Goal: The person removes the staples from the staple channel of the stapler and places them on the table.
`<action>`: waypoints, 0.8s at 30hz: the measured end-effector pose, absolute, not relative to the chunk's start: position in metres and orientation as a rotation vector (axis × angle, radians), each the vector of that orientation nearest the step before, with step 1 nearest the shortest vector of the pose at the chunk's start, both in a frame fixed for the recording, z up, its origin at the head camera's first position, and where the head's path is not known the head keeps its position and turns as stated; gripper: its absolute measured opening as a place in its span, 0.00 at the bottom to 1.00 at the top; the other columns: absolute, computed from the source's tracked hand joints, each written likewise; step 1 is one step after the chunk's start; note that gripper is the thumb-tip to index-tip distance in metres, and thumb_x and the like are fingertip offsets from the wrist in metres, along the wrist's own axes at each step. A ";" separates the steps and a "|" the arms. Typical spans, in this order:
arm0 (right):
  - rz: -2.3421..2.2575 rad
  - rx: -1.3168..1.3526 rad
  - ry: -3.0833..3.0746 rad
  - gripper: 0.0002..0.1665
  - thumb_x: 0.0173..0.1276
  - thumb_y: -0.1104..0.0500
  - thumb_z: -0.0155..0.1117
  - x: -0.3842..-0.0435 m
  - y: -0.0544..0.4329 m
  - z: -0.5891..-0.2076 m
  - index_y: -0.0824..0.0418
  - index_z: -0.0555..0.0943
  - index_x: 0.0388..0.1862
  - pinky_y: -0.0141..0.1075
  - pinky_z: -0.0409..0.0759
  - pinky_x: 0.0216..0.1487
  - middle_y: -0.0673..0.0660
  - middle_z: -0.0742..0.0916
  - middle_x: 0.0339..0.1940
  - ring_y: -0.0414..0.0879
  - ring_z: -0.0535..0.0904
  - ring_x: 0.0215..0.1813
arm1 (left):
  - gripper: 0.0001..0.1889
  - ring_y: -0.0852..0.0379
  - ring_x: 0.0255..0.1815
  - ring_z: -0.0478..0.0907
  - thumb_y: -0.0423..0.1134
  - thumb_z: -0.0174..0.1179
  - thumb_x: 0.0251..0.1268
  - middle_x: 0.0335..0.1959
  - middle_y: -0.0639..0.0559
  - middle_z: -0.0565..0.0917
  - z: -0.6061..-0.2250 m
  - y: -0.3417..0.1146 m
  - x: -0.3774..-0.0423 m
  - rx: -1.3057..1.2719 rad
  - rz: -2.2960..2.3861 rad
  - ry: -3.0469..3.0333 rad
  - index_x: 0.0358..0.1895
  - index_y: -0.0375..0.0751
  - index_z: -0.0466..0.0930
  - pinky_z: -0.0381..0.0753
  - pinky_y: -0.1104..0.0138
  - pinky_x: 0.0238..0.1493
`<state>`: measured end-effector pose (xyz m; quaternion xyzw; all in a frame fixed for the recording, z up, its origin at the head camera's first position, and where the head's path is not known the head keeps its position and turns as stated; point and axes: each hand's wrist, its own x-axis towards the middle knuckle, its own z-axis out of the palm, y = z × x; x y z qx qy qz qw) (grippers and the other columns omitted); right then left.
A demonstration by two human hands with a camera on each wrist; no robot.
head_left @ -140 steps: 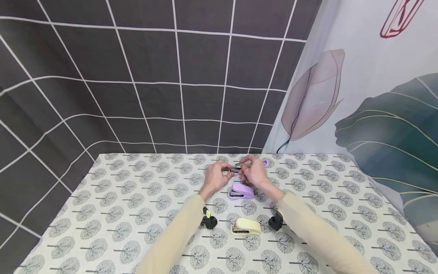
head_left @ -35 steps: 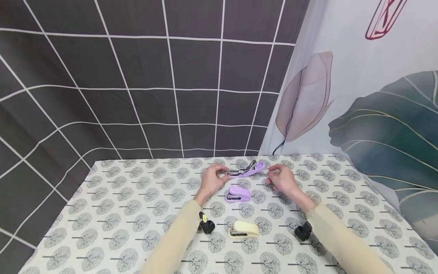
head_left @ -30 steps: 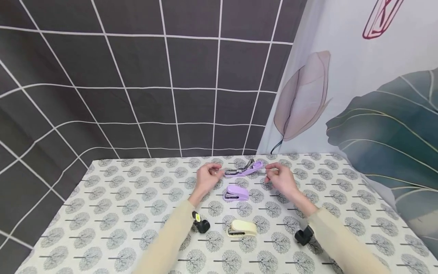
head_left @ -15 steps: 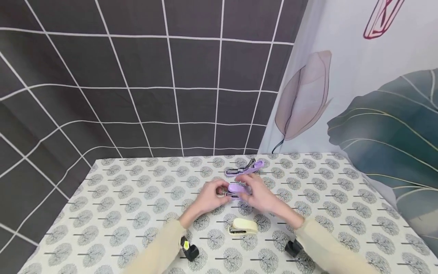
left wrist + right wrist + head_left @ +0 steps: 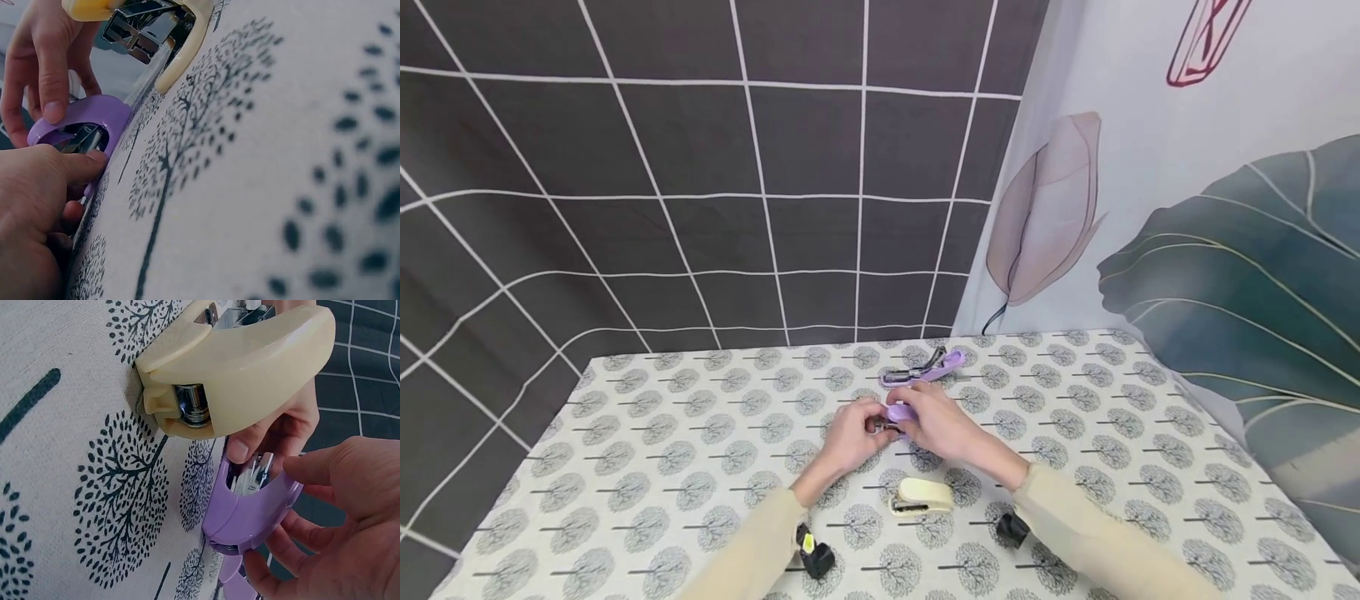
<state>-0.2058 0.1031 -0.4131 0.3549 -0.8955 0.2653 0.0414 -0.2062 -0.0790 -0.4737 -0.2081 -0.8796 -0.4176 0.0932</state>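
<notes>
A purple stapler (image 5: 901, 412) stands on the cloth between both hands. My left hand (image 5: 850, 433) grips its front end, with the thumb on the base in the left wrist view. From the other side my right hand (image 5: 940, 421) holds the same stapler, fingers on the lid and at the back end, as the right wrist view shows. Metal parts show between its lid and base. Just beyond lies a second purple stapler (image 5: 952, 361), swung wide apart, its dark metal arm sticking up. Nearer the body sits a cream stapler (image 5: 928, 493), untouched.
A white cloth (image 5: 700, 475) printed with grey trees covers the table. Behind its far edge hangs a dark curtain (image 5: 805, 233) with a white grid, and a leaf-patterned curtain (image 5: 1052, 217) is at the right. Black wrist cameras (image 5: 817, 560) hang below both sleeves.
Both hands were at the far purple stapler, the right with a thin metal piece. They let that stapler go, lying swung apart, came nearer the body and took hold of the other purple stapler.
</notes>
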 end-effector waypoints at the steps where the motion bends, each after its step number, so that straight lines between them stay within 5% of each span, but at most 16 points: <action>1: 0.803 1.083 -2.748 0.20 0.59 0.69 0.72 -0.206 0.103 -0.413 0.62 0.81 0.50 0.55 0.78 0.50 0.60 0.84 0.45 0.57 0.78 0.48 | 0.10 0.64 0.24 0.68 0.32 0.76 0.49 0.24 0.56 0.77 -0.473 -0.079 -0.206 -0.611 -1.250 -2.612 0.35 0.39 0.87 0.70 0.70 0.27; 19: 0.962 1.104 -2.707 0.17 0.60 0.75 0.65 -0.211 0.117 -0.410 0.64 0.78 0.47 0.40 0.79 0.39 0.54 0.80 0.35 0.46 0.75 0.37 | 0.11 0.66 0.23 0.67 0.33 0.77 0.47 0.27 0.58 0.81 -0.468 -0.076 -0.208 -0.541 -1.303 -2.658 0.35 0.39 0.87 0.70 0.70 0.28; 24: 1.162 1.120 -2.657 0.18 0.59 0.79 0.60 -0.213 0.127 -0.412 0.67 0.74 0.46 0.38 0.82 0.42 0.55 0.80 0.36 0.50 0.79 0.40 | 0.11 0.65 0.23 0.68 0.34 0.77 0.48 0.29 0.58 0.83 -0.469 -0.077 -0.205 -0.495 -1.318 -2.681 0.36 0.40 0.88 0.69 0.71 0.26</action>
